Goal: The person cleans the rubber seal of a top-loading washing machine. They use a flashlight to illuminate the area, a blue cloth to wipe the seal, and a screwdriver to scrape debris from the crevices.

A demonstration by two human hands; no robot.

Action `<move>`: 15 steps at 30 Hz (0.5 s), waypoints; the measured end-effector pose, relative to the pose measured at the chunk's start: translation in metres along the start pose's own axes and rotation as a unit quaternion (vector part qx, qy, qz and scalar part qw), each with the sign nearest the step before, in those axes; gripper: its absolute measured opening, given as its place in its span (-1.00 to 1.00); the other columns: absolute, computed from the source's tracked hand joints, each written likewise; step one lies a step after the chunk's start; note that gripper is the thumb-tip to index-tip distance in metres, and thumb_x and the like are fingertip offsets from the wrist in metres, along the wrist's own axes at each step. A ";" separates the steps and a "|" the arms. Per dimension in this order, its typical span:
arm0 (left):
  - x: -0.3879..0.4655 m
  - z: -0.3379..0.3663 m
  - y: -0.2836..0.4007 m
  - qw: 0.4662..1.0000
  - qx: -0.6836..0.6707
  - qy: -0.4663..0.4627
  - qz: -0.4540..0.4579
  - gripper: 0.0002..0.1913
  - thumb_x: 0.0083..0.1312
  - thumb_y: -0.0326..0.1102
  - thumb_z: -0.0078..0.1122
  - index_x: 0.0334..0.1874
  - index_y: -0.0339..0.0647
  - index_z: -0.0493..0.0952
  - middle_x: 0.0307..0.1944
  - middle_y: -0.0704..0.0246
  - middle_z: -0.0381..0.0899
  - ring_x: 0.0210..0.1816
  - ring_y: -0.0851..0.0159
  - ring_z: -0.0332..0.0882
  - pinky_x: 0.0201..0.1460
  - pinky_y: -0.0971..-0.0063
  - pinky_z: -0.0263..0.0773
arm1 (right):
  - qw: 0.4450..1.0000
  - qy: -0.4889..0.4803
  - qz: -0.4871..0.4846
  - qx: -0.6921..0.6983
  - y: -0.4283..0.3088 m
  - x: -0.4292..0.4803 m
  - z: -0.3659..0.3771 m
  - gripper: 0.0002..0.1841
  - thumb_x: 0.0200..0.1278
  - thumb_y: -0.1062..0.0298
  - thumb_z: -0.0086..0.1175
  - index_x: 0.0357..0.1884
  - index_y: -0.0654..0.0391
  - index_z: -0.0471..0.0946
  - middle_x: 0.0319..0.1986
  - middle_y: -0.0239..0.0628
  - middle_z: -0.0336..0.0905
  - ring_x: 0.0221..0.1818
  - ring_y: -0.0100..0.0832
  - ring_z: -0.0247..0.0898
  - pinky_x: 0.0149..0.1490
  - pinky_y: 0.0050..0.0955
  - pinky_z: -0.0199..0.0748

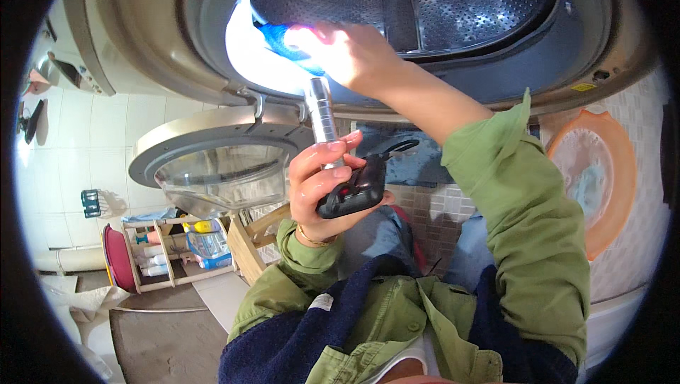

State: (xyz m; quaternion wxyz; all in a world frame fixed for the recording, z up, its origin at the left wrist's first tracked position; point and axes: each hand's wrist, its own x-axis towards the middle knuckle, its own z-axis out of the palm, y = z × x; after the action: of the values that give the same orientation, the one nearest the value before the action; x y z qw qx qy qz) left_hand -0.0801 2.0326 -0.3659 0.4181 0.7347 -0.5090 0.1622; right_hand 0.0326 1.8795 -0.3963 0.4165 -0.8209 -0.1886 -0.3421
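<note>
A silvery metal flashlight is gripped in my left hand, its beam lighting the left side of the door opening of a front-loading washing machine. A black device with a strap loop rests against the same hand. My right hand reaches to the rubber door gasket and holds a blue cloth against its left part; glare hides some of the fingertips. Behind lies the perforated metal drum.
The round glass door hangs open at the left. Below it are a shelf rack with bottles and a wooden stool. An orange basin with sudsy water and a cloth stands at the right. A dark mat lies on the tiled floor.
</note>
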 end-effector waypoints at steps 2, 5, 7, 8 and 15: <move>-0.002 -0.001 0.002 1.000 0.001 0.002 -0.003 -0.22 -0.19 -0.33 0.59 0.08 -0.11 0.25 0.10 0.14 0.24 0.04 -0.07 0.50 -0.27 0.43 0.70 | 1.000 0.016 0.009 -0.019 -0.002 -0.003 0.001 -0.70 0.28 0.30 -0.11 0.05 -0.08 0.45 -0.13 -0.14 0.54 -0.24 -0.10 0.53 -0.19 -0.22 0.51; -0.004 0.000 -0.001 1.000 -0.016 0.008 -0.001 -0.22 -0.20 -0.35 0.59 0.08 -0.11 0.27 0.11 0.15 0.24 0.06 -0.06 0.49 -0.27 0.45 0.69 | 0.992 0.050 -0.005 -0.115 0.010 -0.023 0.001 -0.65 0.27 0.34 -0.13 0.09 -0.06 0.45 0.03 -0.03 0.44 0.01 -0.10 0.44 0.01 -0.26 0.48; -0.007 0.003 -0.006 1.000 -0.027 0.011 -0.002 -0.22 -0.20 -0.36 0.59 0.08 -0.11 0.27 0.10 0.15 0.25 0.07 -0.06 0.49 -0.27 0.46 0.69 | 0.993 -0.078 0.070 -0.061 0.016 -0.030 -0.015 -0.63 0.24 0.36 -0.11 0.11 -0.04 0.45 0.07 -0.04 0.39 0.09 -0.12 0.38 0.14 -0.26 0.40; -0.008 0.004 -0.007 0.999 -0.032 0.009 -0.007 -0.23 -0.20 -0.37 0.59 0.08 -0.11 0.28 0.11 0.16 0.25 0.07 -0.07 0.49 -0.26 0.47 0.69 | 0.991 -0.111 0.067 -0.020 0.027 -0.034 -0.017 -0.62 0.23 0.35 -0.10 0.11 0.00 0.44 0.05 -0.07 0.42 0.07 -0.12 0.40 0.13 -0.26 0.40; -0.015 0.003 -0.009 0.997 -0.050 0.052 0.005 -0.28 -0.20 -0.41 0.58 0.03 -0.13 0.31 0.08 0.18 0.27 0.06 -0.07 0.50 -0.25 0.44 0.68 | 0.975 -0.074 0.154 0.145 -0.018 -0.018 -0.026 -0.62 0.28 0.30 -0.04 0.14 0.09 0.38 -0.05 -0.11 0.54 -0.02 -0.08 0.49 0.06 -0.29 0.40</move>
State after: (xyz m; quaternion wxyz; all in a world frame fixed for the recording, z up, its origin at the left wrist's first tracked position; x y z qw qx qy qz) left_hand -0.0790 2.0410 -0.3817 0.4797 0.7009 -0.4974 0.1767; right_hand -0.0007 1.8688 -0.3883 0.5635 -0.7942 -0.1377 -0.1809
